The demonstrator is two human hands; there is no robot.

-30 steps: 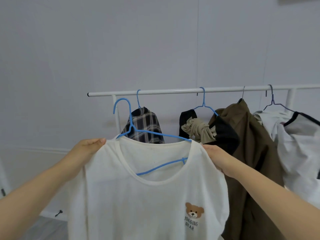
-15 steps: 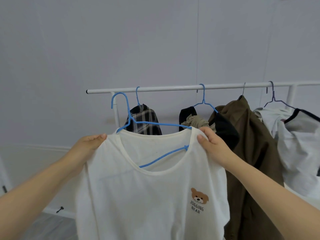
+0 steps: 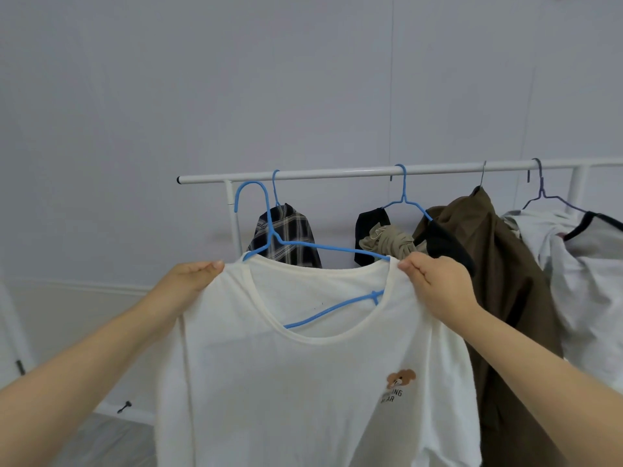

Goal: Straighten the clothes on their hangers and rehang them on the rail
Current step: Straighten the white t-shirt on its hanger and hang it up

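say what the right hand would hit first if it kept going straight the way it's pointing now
Probably the bunched beige garment on the rail, which shows just beyond the right hand gripping the white t-shirt shoulder. The black cloth is close beside it; depth is unclear.

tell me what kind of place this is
Probably a plain room at home, used for laundry or as a wardrobe corner. A freestanding white clothes rail stands by a bare pale wall, hung with a plaid shirt and a brown jacket.

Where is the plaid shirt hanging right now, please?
The plaid shirt hangs near the rail's left end, behind the white T-shirt's blue hanger.
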